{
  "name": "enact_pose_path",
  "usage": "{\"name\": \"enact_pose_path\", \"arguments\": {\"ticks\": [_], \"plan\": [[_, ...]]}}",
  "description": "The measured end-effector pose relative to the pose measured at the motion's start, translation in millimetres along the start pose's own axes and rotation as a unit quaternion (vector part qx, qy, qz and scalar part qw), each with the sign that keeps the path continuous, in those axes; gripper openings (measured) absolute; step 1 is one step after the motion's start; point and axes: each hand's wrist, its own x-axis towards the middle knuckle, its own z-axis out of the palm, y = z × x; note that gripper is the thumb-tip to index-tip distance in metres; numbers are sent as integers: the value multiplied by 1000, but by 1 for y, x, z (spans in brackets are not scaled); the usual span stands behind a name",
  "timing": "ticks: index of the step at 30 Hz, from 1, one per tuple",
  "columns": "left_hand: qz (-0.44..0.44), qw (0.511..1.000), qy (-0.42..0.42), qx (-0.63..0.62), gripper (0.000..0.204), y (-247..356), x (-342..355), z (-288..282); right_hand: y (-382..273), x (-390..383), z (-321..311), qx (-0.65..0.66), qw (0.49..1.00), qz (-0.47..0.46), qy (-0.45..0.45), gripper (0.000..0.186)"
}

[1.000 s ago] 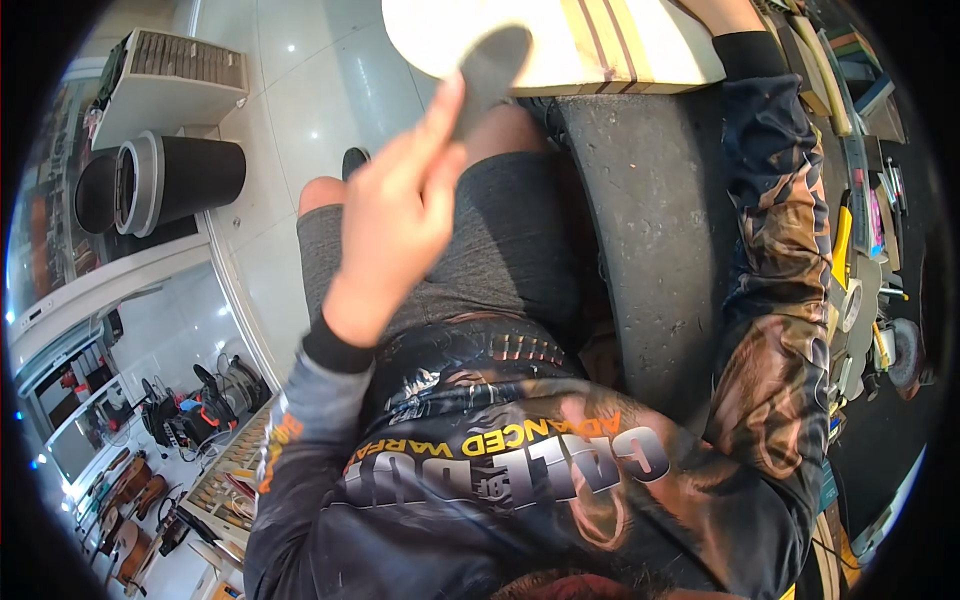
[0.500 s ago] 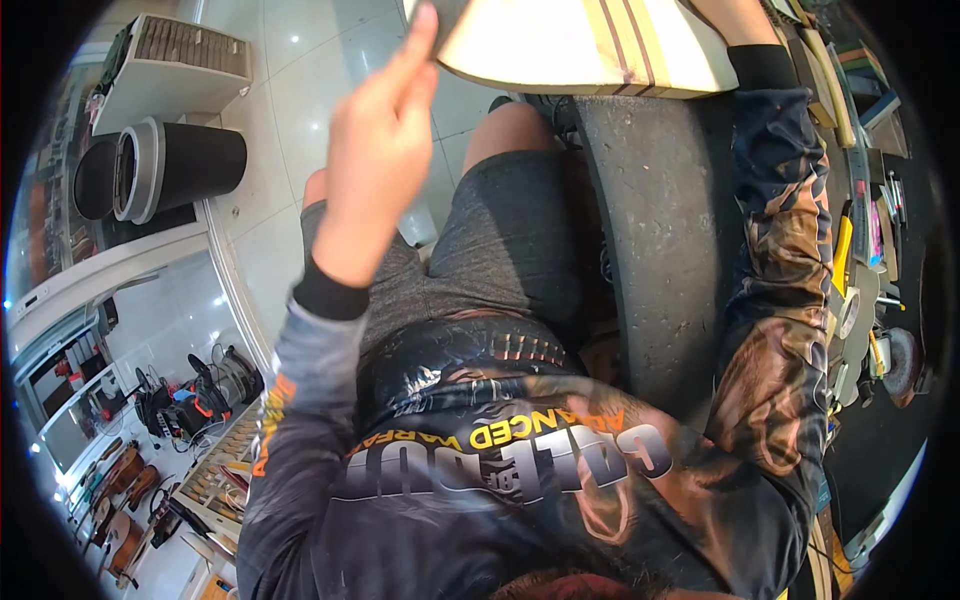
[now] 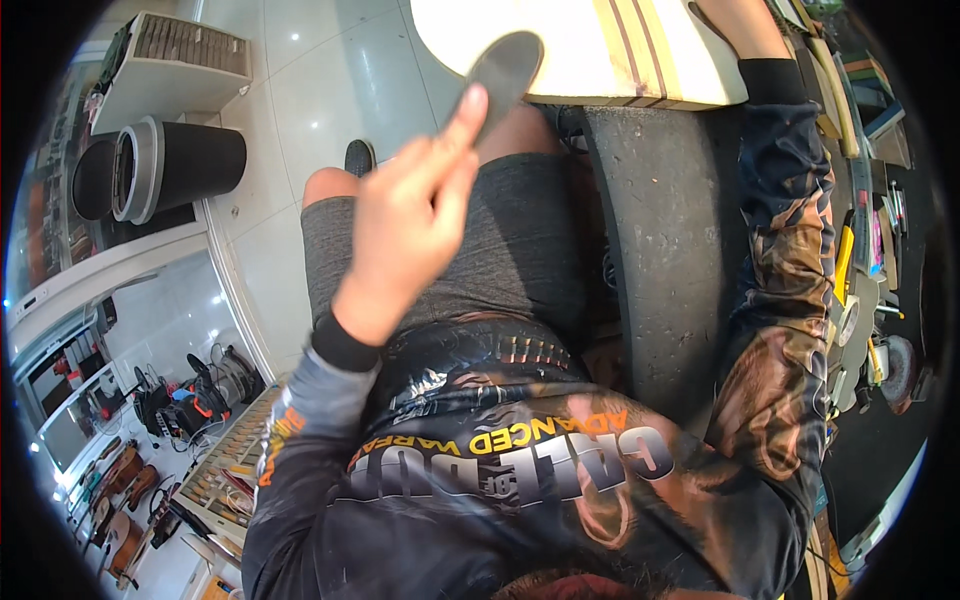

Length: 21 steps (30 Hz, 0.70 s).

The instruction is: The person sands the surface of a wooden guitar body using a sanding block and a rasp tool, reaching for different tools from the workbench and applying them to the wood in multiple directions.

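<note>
My left hand (image 3: 415, 215) is closed round a dark, flat, round-ended tool (image 3: 508, 75), its index finger stretched along it. I cannot make out whether this is a file or a sanding paddle. The tool's rounded end overlaps the lower left edge of a pale wooden body (image 3: 565, 45) with dark stripes, perhaps a guitar body; I cannot tell if they touch. That body lies on the end of a dark grey bench (image 3: 660, 240). At the top edge my right hand (image 3: 740, 22) is against the body's right side, its fingers out of the picture.
On the right is a bench crowded with tools, including something yellow-handled (image 3: 845, 262) and wood pieces. To the left are a black bin (image 3: 190, 170) and a white cabinet (image 3: 180, 80) on the tiled floor. Several stringed instruments (image 3: 125, 475) stand at the lower left.
My left hand has swung right and down with the tool, bringing it over the body's edge. The pale body has shifted slightly left and down. The right arm has barely moved.
</note>
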Motion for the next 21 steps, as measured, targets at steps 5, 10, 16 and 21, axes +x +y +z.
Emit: {"name": "enact_pose_path", "arguments": {"ticks": [5,10,16,21], "plan": [[-54,997,48,-25,59,-7,42,0,-18,-1,2,168,981,95,-7,25],[17,1000,21,-14,62,-6,-6,5,-2,4,10,282,955,97,1,26],[-21,999,44,-20,57,-7,19,9,10,4,1,-206,977,-33,-36,26],[16,999,20,-23,59,-17,18,5,13,7,4,342,935,88,15,27]]}}
